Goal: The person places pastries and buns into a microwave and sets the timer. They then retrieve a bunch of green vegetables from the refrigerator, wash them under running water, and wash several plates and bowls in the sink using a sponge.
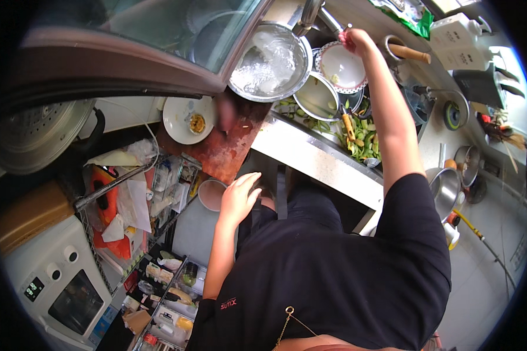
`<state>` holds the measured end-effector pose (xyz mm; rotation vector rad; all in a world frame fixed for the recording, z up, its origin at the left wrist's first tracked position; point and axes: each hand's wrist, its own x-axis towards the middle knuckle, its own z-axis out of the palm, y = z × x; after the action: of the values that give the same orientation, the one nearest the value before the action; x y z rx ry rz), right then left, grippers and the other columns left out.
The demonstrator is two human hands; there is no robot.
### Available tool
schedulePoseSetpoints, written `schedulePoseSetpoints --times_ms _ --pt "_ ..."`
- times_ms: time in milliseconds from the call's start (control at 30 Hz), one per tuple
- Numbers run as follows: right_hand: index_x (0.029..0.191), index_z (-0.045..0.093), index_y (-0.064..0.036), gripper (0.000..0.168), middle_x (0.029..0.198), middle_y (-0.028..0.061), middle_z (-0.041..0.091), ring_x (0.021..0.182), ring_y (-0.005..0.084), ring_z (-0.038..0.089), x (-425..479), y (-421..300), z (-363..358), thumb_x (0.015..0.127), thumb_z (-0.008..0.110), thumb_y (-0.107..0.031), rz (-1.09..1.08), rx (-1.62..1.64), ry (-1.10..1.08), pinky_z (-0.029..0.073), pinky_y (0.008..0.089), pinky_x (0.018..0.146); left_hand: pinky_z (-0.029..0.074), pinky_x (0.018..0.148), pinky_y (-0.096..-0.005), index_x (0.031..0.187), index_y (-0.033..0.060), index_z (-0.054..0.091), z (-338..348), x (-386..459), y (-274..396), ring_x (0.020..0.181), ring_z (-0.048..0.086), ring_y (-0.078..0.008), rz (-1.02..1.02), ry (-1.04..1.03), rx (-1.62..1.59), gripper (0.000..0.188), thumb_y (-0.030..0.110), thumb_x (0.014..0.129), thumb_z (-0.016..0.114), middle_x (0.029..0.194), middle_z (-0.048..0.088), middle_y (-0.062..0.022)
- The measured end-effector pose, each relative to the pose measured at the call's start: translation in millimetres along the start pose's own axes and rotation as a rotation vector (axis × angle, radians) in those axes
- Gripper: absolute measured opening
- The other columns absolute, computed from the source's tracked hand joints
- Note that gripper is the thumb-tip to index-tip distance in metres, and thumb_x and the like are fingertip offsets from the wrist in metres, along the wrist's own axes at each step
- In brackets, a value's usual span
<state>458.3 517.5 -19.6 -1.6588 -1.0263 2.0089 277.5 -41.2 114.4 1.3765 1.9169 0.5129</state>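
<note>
My right hand (355,40) reaches over the sink, its fingers curled at the end of the metal faucet handle (330,19). Under the faucet spout (308,17), a stainless steel basin (307,66) holds clear, rippling water. Beside it, a bowl with a patterned rim (344,70) and a metal-rimmed pot of cloudy liquid (317,97) stand among green vegetable scraps (362,136). A peeler with a yellowish handle (348,126) lies on the scraps. My left hand (241,195) hangs empty before the counter, fingers apart, near a reddish-brown board (228,151).
A white plate (175,127) with a small dish of food sits left of the board. An opened glass-paned window or cabinet door (167,39) juts in at upper left. A wire rack (127,188), white oven (57,281) and pink bin (211,195) stand left. A knife block (474,85) is at right.
</note>
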Motion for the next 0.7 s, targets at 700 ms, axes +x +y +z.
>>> schedulePoseSetpoints --times_ms 700 --pt "0.106 0.064 0.000 0.023 0.086 0.0063 0.067 0.074 0.0128 0.064 -335.2 239.1 55.8 0.087 0.051 0.002 -0.290 -0.082 0.265 0.053 0.0281 0.070 0.054 0.080 -0.0364 0.082 0.0049 0.067 18.2 118.6 27.6 0.093 0.068 -0.0271 0.643 -0.366 -0.034 0.014 0.016 0.080 0.076 0.103 0.072 -0.0082"
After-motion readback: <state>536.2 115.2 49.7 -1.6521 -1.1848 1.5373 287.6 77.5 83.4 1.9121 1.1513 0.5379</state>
